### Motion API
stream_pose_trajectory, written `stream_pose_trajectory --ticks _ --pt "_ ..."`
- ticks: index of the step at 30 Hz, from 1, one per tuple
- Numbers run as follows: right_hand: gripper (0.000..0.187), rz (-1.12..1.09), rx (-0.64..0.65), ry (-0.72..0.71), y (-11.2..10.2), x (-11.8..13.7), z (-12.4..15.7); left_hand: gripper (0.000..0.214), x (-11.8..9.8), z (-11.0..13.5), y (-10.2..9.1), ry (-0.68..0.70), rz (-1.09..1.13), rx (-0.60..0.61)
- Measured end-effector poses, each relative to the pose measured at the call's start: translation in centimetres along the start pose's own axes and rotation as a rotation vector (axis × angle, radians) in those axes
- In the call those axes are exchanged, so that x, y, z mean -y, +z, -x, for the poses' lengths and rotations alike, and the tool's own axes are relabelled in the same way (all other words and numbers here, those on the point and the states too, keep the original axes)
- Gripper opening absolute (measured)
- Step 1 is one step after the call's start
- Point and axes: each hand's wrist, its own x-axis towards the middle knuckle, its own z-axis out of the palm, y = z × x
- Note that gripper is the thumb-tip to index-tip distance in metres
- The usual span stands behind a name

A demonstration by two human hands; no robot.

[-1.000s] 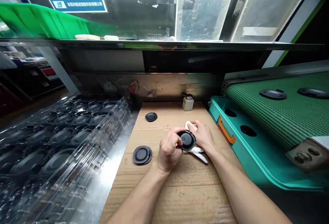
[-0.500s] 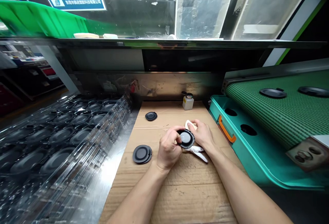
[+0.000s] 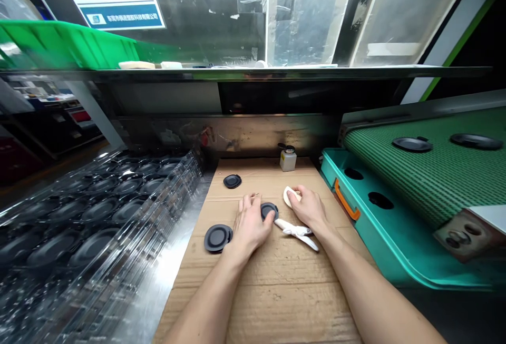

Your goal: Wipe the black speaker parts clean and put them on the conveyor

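Observation:
My left hand (image 3: 251,224) is low over the cardboard, fingers spread and reaching forward. Its thumb touches or overlaps the near edge of a small round black plastic lid (image 3: 269,210); the lid lies to the right of the fingers. Between thumb and fingers, my right hand (image 3: 309,206) pinches a white pad (image 3: 289,196) with a rounded edge, partly hidden by the fingers. White-handled nippers (image 3: 297,231) lie just below the right hand, tips toward the black lid. Left of my left hand rest larger black lids (image 3: 217,238), seemingly overlapping. Farther back lies another black lid (image 3: 232,181).
A small white bottle (image 3: 288,159) stands at the back of the cardboard (image 3: 276,302). Clear trays of black lids (image 3: 98,209) fill the left. At right, a teal bin (image 3: 395,259) adjoins a green conveyor belt (image 3: 443,175) carrying black parts. A metal shelf (image 3: 237,74) crosses above.
My left hand has moved left and its fingers have opened; the black lid it held up is now low at its thumb. The right hand keeps the white pad. The nippers show more fully.

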Motion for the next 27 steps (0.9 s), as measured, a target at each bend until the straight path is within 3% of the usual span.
stream_pose_trajectory --ticks 2,6,12,15,18,21,24,25,27 --pt "0.038 -0.001 0.005 0.007 0.0 0.1 0.0 0.065 0.2 0.0 0.0 0.100 0.060 0.100" --pt "0.040 0.003 0.022 0.027 -0.1 0.2 0.1 0.061 0.6 -1.1 -0.3 0.147 0.038 0.181" --pt "0.036 -0.005 0.035 0.027 0.0 0.0 0.0 0.067 3.4 -6.8 -3.9 -0.078 -0.193 0.071" --pt "0.036 -0.014 0.042 0.029 0.1 0.1 0.0 0.073 5.7 -9.5 -5.8 -0.244 -0.259 0.095" --pt "0.036 -0.013 0.051 0.043 -0.1 0.4 -0.1 0.075 7.4 -10.7 -6.1 -0.336 -0.259 0.141" --pt "0.034 -0.023 0.053 0.049 -0.5 0.6 0.1 0.076 8.0 -11.2 -5.6 -0.316 -0.320 0.167" --pt "0.032 -0.044 0.031 0.037 -0.7 0.7 0.0 0.076 5.6 -12.7 -5.1 -0.238 -0.459 0.085" --pt "0.031 -0.050 0.025 0.034 -0.7 0.7 -0.1 0.073 3.7 -13.5 -4.8 -0.169 -0.479 0.038" --pt "0.030 -0.060 0.018 0.040 -0.7 0.7 -0.3 0.064 -2.3 -15.4 -3.8 0.063 -0.430 -0.033"
